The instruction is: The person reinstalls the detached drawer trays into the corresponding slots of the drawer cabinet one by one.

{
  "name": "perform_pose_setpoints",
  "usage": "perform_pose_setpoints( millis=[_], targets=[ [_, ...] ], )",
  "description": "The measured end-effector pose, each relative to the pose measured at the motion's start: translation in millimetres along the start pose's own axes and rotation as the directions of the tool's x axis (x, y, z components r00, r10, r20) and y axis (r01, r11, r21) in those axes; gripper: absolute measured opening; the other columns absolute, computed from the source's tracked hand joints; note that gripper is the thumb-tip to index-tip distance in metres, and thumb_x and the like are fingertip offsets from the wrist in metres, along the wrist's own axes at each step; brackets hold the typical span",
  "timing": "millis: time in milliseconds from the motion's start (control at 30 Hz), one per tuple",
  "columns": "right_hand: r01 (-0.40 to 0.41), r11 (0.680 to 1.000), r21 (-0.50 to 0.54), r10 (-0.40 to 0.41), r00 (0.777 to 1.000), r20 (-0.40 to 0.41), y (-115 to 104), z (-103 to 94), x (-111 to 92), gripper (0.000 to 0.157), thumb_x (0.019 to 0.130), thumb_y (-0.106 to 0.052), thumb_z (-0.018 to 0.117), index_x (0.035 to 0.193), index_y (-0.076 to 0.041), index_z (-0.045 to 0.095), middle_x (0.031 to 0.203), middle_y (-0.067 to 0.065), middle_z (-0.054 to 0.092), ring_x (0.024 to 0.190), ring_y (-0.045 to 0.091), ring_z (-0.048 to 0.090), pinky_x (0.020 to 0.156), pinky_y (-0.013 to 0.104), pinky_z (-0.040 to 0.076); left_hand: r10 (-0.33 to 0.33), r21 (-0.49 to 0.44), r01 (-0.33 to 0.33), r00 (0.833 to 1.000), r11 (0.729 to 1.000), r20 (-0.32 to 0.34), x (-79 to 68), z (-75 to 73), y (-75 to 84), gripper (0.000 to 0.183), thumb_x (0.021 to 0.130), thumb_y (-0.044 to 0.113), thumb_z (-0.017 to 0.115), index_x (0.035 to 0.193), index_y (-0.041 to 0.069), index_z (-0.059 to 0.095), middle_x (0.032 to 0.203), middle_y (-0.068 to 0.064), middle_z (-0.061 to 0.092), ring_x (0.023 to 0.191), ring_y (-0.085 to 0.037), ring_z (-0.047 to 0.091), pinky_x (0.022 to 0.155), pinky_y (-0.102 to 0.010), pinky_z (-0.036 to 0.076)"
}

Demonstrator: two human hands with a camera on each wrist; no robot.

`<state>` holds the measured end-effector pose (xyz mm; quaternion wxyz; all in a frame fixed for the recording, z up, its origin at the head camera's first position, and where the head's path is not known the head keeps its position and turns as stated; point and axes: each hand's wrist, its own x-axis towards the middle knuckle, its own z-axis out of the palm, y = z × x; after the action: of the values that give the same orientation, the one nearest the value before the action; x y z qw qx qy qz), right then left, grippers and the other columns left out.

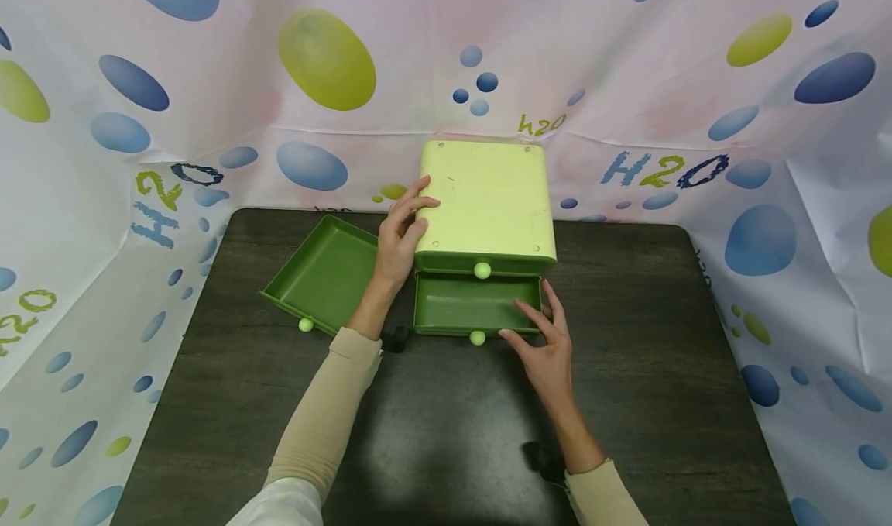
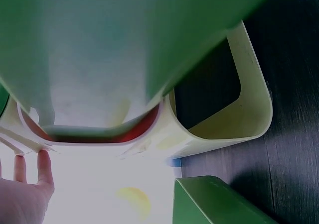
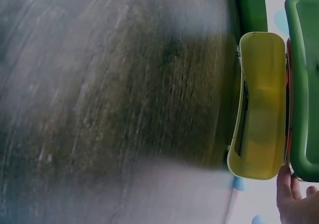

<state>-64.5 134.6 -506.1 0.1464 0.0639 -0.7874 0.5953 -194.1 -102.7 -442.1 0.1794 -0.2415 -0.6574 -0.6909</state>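
Observation:
A pale green drawer cabinet stands at the back of the table. Its top drawer is closed, and below it a dark green drawer is pulled partly out. The lowest slot holds no drawer in the left wrist view. My left hand rests against the cabinet's left side, fingers extended onto its top edge. At the pulled-out drawer's right front corner is my right hand, its thumb by the front and fingers spread over the right side. In the right wrist view, a fingertip touches near the drawer front.
A separate green drawer lies tilted on the table left of the cabinet, partly behind my left forearm. The dark wooden table is bordered at the back and sides by a patterned sheet.

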Motion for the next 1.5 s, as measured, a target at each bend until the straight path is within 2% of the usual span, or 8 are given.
perform_pose_setpoints(
  millis=[100, 267, 333, 533, 867, 1000, 1233, 1500],
  targets=[
    [-0.015, 1.0, 0.0, 0.015, 1.0, -0.012, -0.1, 0.9, 0.7, 0.052, 0.081, 0.003, 0.079, 0.131, 0.003, 0.063, 0.159, 0.022, 0.027, 0.145, 0.041, 0.026, 0.109, 0.052, 0.032, 0.002, -0.003, -0.002, 1.0, 1.0, 0.001, -0.1, 0.4, -0.3, 0.028, 0.095, -0.009, 0.041, 0.115, -0.02, 0.059, 0.147, -0.035, 0.038, 0.143, -0.044, 0.03, 0.094, -0.031, 0.035],
    [-0.031, 1.0, 0.001, 0.031, 0.999, -0.045, -0.2, 3.1, 1.2, 0.06, 0.081, 0.002, 0.079, 0.137, 0.004, 0.057, 0.157, 0.023, 0.029, 0.146, 0.039, 0.027, 0.107, 0.022, 0.033, -0.005, 0.003, 0.005, 1.0, 1.0, -0.002, 0.2, 0.8, -0.3, 0.028, 0.095, -0.008, 0.042, 0.115, -0.02, 0.059, 0.147, -0.035, 0.039, 0.142, -0.044, 0.03, 0.092, -0.031, 0.034],
    [-0.026, 1.0, 0.006, 0.027, 0.998, -0.059, 0.0, 4.0, 1.6, 0.062, 0.081, 0.002, 0.079, 0.138, 0.004, 0.055, 0.156, 0.024, 0.03, 0.145, 0.038, 0.029, 0.105, 0.017, 0.032, -0.007, 0.006, 0.007, 1.0, 1.0, 0.001, 0.3, 0.8, 0.0, 0.028, 0.096, -0.009, 0.042, 0.116, -0.02, 0.059, 0.147, -0.035, 0.038, 0.143, -0.044, 0.03, 0.094, -0.031, 0.034],
    [-0.021, 1.0, 0.015, 0.023, 0.994, -0.103, 0.3, 6.8, 3.3, 0.072, 0.08, 0.002, 0.08, 0.143, 0.004, 0.047, 0.153, 0.023, 0.034, 0.139, 0.032, 0.036, 0.106, 0.035, 0.034, -0.001, 0.019, 0.001, 1.0, 1.0, 0.003, 1.4, 0.3, -1.3, 0.028, 0.096, -0.009, 0.042, 0.116, -0.02, 0.058, 0.147, -0.035, 0.039, 0.142, -0.043, 0.031, 0.097, -0.031, 0.035],
    [-0.024, 0.992, 0.127, 0.041, 0.99, -0.138, 3.1, 12.0, 6.5, 0.08, 0.079, 0.005, 0.079, 0.148, 0.006, 0.038, 0.145, 0.027, 0.039, 0.119, 0.033, 0.044, 0.094, 0.02, 0.037, 0.0, 0.039, 0.0, 1.0, 0.999, -0.007, 1.8, 0.1, 0.8, 0.03, 0.096, -0.008, 0.043, 0.119, -0.019, 0.059, 0.147, -0.034, 0.04, 0.142, -0.042, 0.033, 0.103, -0.032, 0.037],
    [-0.065, 0.986, 0.155, 0.084, 0.989, -0.12, 2.0, 12.9, 7.7, 0.08, 0.082, 0.003, 0.078, 0.15, 0.004, 0.035, 0.142, 0.027, 0.04, 0.117, 0.028, 0.048, 0.092, 0.026, 0.04, 0.0, 0.044, 0.001, 1.0, 0.999, -0.022, 2.5, 0.7, 1.0, 0.031, 0.095, -0.007, 0.045, 0.12, -0.018, 0.06, 0.146, -0.033, 0.042, 0.141, -0.041, 0.035, 0.109, -0.036, 0.036],
    [-0.133, 0.979, 0.154, 0.15, 0.983, -0.104, -1.3, 13.1, 10.7, 0.081, 0.085, -0.002, 0.077, 0.152, 0.001, 0.033, 0.141, 0.027, 0.042, 0.114, 0.018, 0.049, 0.095, 0.048, 0.039, -0.003, 0.053, 0.005, 0.999, 0.999, -0.038, 3.1, 1.5, 1.0, 0.031, 0.095, -0.007, 0.046, 0.119, -0.018, 0.061, 0.145, -0.033, 0.044, 0.14, -0.041, 0.036, 0.11, -0.04, 0.036],
    [-0.151, 0.982, 0.116, 0.161, 0.983, -0.085, -2.4, 12.4, 13.7, 0.08, 0.087, -0.005, 0.076, 0.152, 0.0, 0.031, 0.147, 0.026, 0.038, 0.124, 0.032, 0.047, 0.097, 0.046, 0.037, -0.006, 0.042, 0.008, 0.999, 0.999, -0.038, 3.3, 1.1, 1.4, 0.03, 0.095, -0.007, 0.046, 0.119, -0.018, 0.061, 0.145, -0.033, 0.043, 0.14, -0.042, 0.035, 0.097, -0.028, 0.038]
  ],
)
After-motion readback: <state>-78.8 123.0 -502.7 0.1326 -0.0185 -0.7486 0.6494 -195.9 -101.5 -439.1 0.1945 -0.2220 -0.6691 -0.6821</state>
